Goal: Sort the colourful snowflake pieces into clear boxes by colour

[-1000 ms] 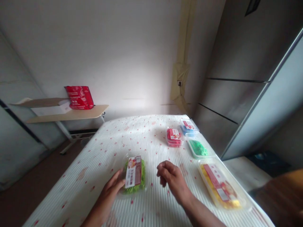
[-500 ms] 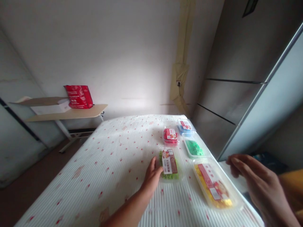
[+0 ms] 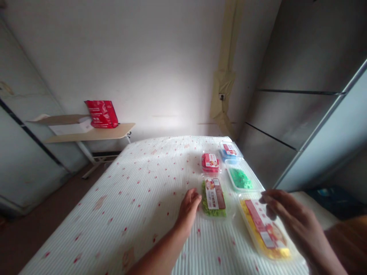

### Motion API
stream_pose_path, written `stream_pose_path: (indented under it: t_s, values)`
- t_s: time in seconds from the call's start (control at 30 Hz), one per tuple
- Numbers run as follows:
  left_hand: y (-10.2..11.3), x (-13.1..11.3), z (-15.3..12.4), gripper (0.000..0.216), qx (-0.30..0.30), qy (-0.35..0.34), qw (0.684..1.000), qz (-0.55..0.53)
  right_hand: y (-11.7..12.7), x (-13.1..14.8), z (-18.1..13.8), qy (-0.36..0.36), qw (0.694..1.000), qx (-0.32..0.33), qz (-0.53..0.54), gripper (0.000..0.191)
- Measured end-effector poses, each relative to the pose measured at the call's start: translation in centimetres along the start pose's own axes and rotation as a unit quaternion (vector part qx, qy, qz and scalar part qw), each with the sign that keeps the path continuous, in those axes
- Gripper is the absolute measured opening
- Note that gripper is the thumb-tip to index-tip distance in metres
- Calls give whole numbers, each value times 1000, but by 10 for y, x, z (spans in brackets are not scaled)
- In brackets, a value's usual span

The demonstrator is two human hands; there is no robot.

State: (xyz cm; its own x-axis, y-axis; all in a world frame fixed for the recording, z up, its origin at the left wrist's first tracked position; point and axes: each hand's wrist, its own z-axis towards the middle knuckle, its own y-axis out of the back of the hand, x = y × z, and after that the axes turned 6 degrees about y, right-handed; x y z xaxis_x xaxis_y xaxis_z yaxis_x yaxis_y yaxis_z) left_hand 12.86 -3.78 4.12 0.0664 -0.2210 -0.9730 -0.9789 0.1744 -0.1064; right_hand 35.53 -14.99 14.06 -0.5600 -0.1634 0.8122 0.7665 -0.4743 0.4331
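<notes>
My left hand (image 3: 189,209) rests on the cloth just left of a clear plastic container with light green contents (image 3: 214,198). Its fingers are loosely bent and hold nothing. Over the right side of a long container with yellow contents (image 3: 265,233) hovers my right hand (image 3: 292,219). Its fingertips and thumb are apart, with nothing visible between them. Behind the light green one sits a small container with red contents (image 3: 210,162). An open-topped looking container with bright green pieces (image 3: 241,178) and a labelled one with blue contents (image 3: 230,152) line the right edge.
A white ribbed cloth with red specks (image 3: 137,214) covers the bed-like surface. At the left, a small side table (image 3: 120,131) bears a white box (image 3: 71,126) and a red bag (image 3: 102,114). A grey cabinet (image 3: 281,118) stands along the right.
My right hand has moved left, from beyond the edge to over the yellow container. My left hand has come slightly away from the light green container. The view has shifted a little.
</notes>
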Motion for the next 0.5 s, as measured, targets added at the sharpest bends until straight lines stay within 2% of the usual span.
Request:
stream_pose_path:
  t_s: [0.07,0.13,0.37,0.5]
  values:
    - [3,0,2,31,-12,1,1000,19,-10,3,-5,18,997,77,-22,35]
    - [3,0,4,23,-9,1,999,39,-19,4,-10,36,990,125,-49,34]
    - [0,-9,7,15,17,88,995,35,-49,18,-15,98,982,135,-86,31]
    - [16,-13,2,17,13,89,996,3,-62,26,-9,129,965,206,-100,30]
